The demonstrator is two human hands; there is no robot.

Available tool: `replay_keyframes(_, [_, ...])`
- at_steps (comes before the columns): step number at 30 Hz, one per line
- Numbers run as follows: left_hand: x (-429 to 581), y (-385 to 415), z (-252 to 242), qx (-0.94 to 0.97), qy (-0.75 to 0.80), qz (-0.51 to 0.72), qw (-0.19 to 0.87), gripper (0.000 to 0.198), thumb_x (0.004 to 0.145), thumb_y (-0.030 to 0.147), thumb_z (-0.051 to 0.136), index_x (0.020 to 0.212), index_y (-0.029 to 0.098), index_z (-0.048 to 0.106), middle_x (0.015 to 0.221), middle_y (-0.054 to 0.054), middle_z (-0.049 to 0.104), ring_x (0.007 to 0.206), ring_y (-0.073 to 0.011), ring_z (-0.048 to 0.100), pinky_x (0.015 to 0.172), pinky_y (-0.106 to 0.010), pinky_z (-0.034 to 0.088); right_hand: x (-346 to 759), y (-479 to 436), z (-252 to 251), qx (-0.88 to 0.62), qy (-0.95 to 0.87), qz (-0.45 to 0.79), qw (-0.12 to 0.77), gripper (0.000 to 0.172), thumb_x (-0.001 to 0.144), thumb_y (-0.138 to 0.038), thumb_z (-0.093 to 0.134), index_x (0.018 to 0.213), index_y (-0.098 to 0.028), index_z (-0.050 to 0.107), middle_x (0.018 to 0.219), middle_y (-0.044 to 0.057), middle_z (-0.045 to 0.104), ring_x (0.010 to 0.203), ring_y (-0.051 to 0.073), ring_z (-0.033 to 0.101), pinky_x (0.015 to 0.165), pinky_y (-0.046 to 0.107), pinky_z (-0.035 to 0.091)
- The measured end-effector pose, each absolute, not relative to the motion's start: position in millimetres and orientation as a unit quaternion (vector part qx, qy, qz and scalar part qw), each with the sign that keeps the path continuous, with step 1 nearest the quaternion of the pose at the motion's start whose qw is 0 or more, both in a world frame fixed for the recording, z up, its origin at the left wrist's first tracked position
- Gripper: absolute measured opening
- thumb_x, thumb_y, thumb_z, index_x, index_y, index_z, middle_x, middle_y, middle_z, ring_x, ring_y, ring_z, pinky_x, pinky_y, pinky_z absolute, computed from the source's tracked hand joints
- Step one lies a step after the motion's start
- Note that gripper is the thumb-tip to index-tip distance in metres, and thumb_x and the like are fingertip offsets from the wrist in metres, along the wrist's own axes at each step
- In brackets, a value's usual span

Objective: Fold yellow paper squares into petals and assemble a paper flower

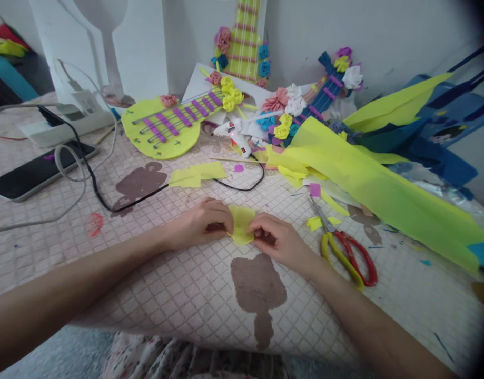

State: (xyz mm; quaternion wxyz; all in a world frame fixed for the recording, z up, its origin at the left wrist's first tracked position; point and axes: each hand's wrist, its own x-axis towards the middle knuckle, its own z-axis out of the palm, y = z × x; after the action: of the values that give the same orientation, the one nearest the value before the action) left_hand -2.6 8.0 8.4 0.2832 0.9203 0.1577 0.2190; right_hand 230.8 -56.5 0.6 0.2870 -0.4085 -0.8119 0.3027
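Note:
Between my two hands is a small piece of yellow paper, tilted and slightly curved, just above the patterned cloth. My left hand pinches its left edge, fingers curled and closed. At the right edge, my right hand pinches the same paper between thumb and fingers. Beyond my left hand, more yellow paper pieces lie flat, across a black cable. To the right of my right hand rest scissors with red and yellow handles, blades slightly apart.
A white glue gun lies farther back. Behind are a yellow paper guitar, a blue one and paper flowers. Large yellow sheets spread across the right. A phone and power strip with cables occupy the left.

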Motion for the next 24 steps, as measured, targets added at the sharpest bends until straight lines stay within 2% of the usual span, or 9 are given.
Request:
replay_keyframes(2, [-4,10,7,0.917,0.153,0.218,0.296,0.011,0.089,0.022,0.054,0.087,0.018,0.064,0.088,-0.005,0.067,0.087,-0.0156,0.058,0.089,-0.034,0.038,232,-56,2,-0.415,-0.808,0.314,0.277,0.017,0.081,-0.008,0.055,0.092,-0.021,0.057,0.091,0.003,0.057,0.076,0.012,0.054,0.066,0.025,0.045])
replay_keyframes(7, [-3,11,8,0.908,0.152,0.206,0.331,0.013,0.09,0.023,0.053,0.087,0.016,0.064,0.089,-0.006,0.066,0.086,-0.0152,0.058,0.085,-0.031,0.042,229,-56,5,-0.417,-0.803,0.323,0.278,0.008,0.084,-0.012,0.056,0.085,-0.019,0.06,0.091,0.003,0.057,0.084,0.014,0.055,0.073,0.027,0.044])
replay_keyframes(10, [1,9,8,0.899,0.169,0.212,0.344,0.014,0.088,0.023,0.055,0.082,0.014,0.063,0.081,-0.005,0.064,0.077,-0.014,0.058,0.076,-0.028,0.044,225,-56,7,-0.441,-0.789,0.326,0.278,0.005,0.086,-0.017,0.056,0.084,-0.019,0.06,0.088,0.003,0.056,0.078,0.013,0.054,0.067,0.026,0.043])
replay_keyframes(15, [7,4,7,0.892,0.216,0.224,0.327,0.014,0.086,0.021,0.055,0.075,0.014,0.06,0.072,-0.003,0.059,0.067,-0.0119,0.054,0.067,-0.026,0.043,215,-60,7,-0.491,-0.766,0.313,0.274,0.008,0.081,-0.013,0.06,0.076,-0.019,0.057,0.083,0.001,0.051,0.071,0.011,0.051,0.062,0.025,0.041])
replay_keyframes(24, [12,-5,3,0.888,0.277,0.233,0.283,0.006,0.079,0.016,0.061,0.073,0.015,0.06,0.079,-0.003,0.059,0.077,-0.0146,0.056,0.078,-0.031,0.044,209,-60,3,-0.503,-0.765,0.275,0.294,0.011,0.079,-0.01,0.059,0.076,-0.019,0.054,0.083,0.001,0.051,0.071,0.012,0.05,0.063,0.025,0.042])
